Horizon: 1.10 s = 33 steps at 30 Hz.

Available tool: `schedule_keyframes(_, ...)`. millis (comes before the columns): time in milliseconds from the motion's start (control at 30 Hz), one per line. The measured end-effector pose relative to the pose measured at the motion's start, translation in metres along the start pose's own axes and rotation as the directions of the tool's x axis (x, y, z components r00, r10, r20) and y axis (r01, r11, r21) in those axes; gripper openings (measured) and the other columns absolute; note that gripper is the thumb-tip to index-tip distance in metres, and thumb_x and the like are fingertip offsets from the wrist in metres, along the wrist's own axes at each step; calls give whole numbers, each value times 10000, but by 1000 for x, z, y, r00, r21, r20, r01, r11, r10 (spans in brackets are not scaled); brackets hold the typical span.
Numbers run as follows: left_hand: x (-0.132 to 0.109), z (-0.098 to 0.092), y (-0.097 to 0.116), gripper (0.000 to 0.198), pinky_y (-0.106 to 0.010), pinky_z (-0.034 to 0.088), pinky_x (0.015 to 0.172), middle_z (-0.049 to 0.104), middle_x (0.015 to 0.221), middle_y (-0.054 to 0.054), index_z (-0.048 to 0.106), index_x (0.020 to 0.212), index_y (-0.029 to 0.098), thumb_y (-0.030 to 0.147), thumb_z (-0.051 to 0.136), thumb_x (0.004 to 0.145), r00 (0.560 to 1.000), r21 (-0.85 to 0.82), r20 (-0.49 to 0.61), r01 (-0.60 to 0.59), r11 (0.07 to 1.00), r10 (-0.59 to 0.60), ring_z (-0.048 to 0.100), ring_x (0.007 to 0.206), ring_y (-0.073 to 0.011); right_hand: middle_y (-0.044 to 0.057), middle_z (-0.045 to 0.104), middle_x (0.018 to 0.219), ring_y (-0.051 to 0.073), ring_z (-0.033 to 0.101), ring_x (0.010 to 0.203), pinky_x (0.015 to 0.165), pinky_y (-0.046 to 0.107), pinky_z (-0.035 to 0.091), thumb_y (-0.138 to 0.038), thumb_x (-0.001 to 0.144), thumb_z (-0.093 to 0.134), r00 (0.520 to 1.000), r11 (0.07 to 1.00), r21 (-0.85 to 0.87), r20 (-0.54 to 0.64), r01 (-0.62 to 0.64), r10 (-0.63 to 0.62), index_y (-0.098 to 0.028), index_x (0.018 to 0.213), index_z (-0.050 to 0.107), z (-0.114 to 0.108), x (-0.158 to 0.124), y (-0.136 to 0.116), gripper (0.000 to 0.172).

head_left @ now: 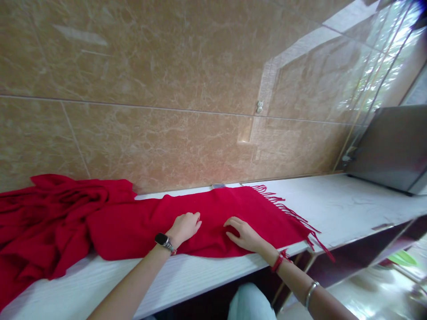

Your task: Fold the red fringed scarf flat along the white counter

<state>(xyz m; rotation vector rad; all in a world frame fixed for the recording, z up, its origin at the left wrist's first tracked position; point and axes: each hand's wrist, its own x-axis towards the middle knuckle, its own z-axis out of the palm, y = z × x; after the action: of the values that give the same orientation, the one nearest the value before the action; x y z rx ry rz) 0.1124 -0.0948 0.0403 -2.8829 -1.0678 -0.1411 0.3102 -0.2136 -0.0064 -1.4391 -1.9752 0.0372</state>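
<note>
- The red scarf (213, 202) looks soft, limp and light for its size; it should drape over the fingers rather than hold any shape, and it is unlikely to break.
- Its weave seems matte, so it should grip well against skin, though it may slide on the smooth white worktop (336, 195).
- The long edges, close to the corners, look the best places to pinch; the fringe (299, 217) is a poorer hold (loose strands could tangle, and a few hang past the worktop's front edge).
- The scarf lies lengthwise along the worktop, in front of the tiled wall (150, 146): flat in the middle and to the right, bunched into a heap at the left.
- The left hand (185, 229) is over the flat stretch, nearer the heap, its fingers curled loosely together; whether they pinch any cloth, I cannot tell.
- The right hand (245, 235) is over the same stretch, nearer the fringe, thumb and fingers curved and parted, with red cloth showing between them.
</note>
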Motion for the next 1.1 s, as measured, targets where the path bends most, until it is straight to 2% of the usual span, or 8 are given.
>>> schedule_keyframes(67, -4, -8, 4, 261, -220, 394, 573, 622, 760, -13, 562, 890, 209, 424, 422, 840, 984, -98, 57, -160, 982, 166, 587, 693, -145, 65, 581, 917, 170, 541, 855, 774, 313, 451, -142, 770, 484, 1000, 1000, -14, -8, -10, 10, -187, 942, 541, 0, 0, -1, 187)
schedule_keyframes(167, -12, -12, 7, 325, -206, 343, 520, 594, 711, 22, 549, 823, 205, 515, 553, 728, 885, -263, 138, -399, 878, 444, 536, 635, -122, 70, 583, 913, 171, 542, 859, 774, 305, 447, -146, 776, 478, 1000, 999, -29, -9, -16, 16, -178, 943, 545, -1, 0, -2, 183)
schedule_keyframes(233, -16, -12, 7, 343, -210, 339, 528, 582, 721, 22, 538, 813, 199, 500, 618, 669, 846, -274, 133, -470, 839, 517, 519, 652, -130, 72, 585, 919, 172, 543, 866, 782, 305, 444, -147, 778, 475, 1000, 999, -35, -14, -21, 20, -176, 946, 547, -1, 0, -2, 185)
schedule_keyframes(367, -20, -9, 1, 183, -226, 376, 600, 586, 790, 7, 525, 874, 208, 255, 568, 703, 844, -175, 97, -508, 843, 528, 535, 730, -151, 72, 592, 899, 170, 549, 843, 767, 300, 445, -152, 781, 472, 999, 999, -41, -40, -29, 27, -171, 928, 553, -1, 1, 0, 170)
schedule_keyframes(533, -20, -5, -6, 425, -251, 407, 717, 603, 941, -22, 483, 1011, 212, 16, 411, 641, 862, -81, 42, -502, 861, 506, 562, 869, -172, 64, 604, 865, 163, 554, 815, 746, 284, 441, -156, 794, 458, 996, 997, -62, -78, -54, 50, -168, 902, 565, 0, 2, 3, 152)
schedule_keyframes(733, -14, -3, -4, 161, -252, 425, 677, 573, 937, -30, 512, 937, 199, 186, 393, 830, 873, -2, -56, -485, 875, 484, 570, 785, -161, 77, 609, 907, 164, 554, 842, 768, 287, 440, -153, 793, 465, 998, 992, -121, -47, -46, 40, -147, 958, 559, 3, 2, 6, 190)
schedule_keyframes(933, -16, -11, 5, 201, -248, 415, 682, 588, 884, -32, 544, 836, 182, 284, 379, 889, 853, 41, -91, -512, 858, 513, 569, 777, -156, 87, 601, 952, 178, 536, 897, 808, 312, 431, -170, 791, 487, 995, 983, -173, 87, 53, -38, -144, 967, 578, -6, 14, -5, 199)
schedule_keyframes(1100, -39, -14, -1, 230, -249, 395, 605, 628, 774, -37, 542, 925, 198, 333, 357, 899, 926, 22, -26, -377, 926, 377, 592, 713, -177, 41, 615, 896, 142, 565, 809, 738, 263, 450, -343, 835, 471, 957, 991, 26, 257, 131, -134, -172, 931, 583, -31, 44, -47, 225)
